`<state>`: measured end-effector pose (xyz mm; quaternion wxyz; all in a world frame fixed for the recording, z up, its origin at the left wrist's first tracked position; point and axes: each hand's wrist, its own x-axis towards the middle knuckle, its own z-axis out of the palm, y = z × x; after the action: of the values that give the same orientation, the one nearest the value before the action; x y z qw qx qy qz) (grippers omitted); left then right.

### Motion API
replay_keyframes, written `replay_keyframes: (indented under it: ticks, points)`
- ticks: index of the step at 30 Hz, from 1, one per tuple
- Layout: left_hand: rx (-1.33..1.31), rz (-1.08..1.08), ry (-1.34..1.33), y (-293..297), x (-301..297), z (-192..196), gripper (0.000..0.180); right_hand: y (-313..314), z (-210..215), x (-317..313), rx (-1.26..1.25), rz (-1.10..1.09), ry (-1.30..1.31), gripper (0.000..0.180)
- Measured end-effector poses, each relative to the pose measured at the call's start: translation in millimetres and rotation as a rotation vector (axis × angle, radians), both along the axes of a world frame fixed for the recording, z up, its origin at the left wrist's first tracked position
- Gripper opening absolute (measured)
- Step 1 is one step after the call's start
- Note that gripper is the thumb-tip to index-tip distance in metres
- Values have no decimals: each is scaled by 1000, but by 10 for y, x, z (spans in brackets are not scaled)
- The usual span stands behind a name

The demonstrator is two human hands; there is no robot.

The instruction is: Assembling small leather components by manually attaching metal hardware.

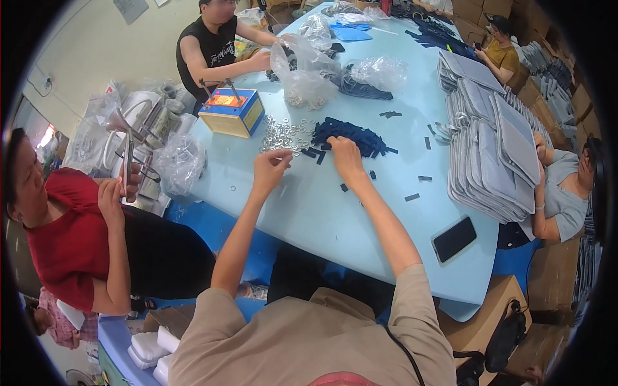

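Note:
My left hand (273, 167) hovers at the near edge of a scatter of small silvery metal rings (283, 133). Its fingers are loosely curved and apart, with nothing visible between them. To its right, my right hand (346, 156) reaches down onto a heap of short dark blue fabric strips (368, 140). The fingertips are pressed together on a strip at the heap's near left edge, partly hidden by the hand. A few loose strips (313, 153) lie between my two hands.
A blue-and-yellow box device (232, 112) stands beyond the rings. Clear plastic bags (302, 71) lie farther back. Stacked grey padded panels (486, 138) and a phone (454, 238) are on the right. A person in red (71, 225) stands left; others are around the table (302, 212).

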<state>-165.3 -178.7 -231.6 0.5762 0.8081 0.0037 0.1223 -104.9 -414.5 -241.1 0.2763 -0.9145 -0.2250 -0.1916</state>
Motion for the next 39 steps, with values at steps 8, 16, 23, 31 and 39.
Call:
replay_keyframes:
  ticks: [8, 16, 23, 31, 39]
  points:
    - [-31, -103, 24, -307, 45, -72, 16, -344, -12, -164, 48, 6, -27, 32]
    - [532, -155, -150, -307, 259, 138, 15, -397, 68, -209, 162, -88, 27, 17]
    - [1023, -228, -159, -217, 282, 191, 21, -373, 34, -185, 81, -92, 13, 6]
    - [-325, -266, 217, -427, -303, 361, 31, -463, 367, -942, 766, 106, 492, 13]
    - [-686, -255, 452, -760, -766, 107, 23, -554, 117, -1225, 843, 124, 577, 15]
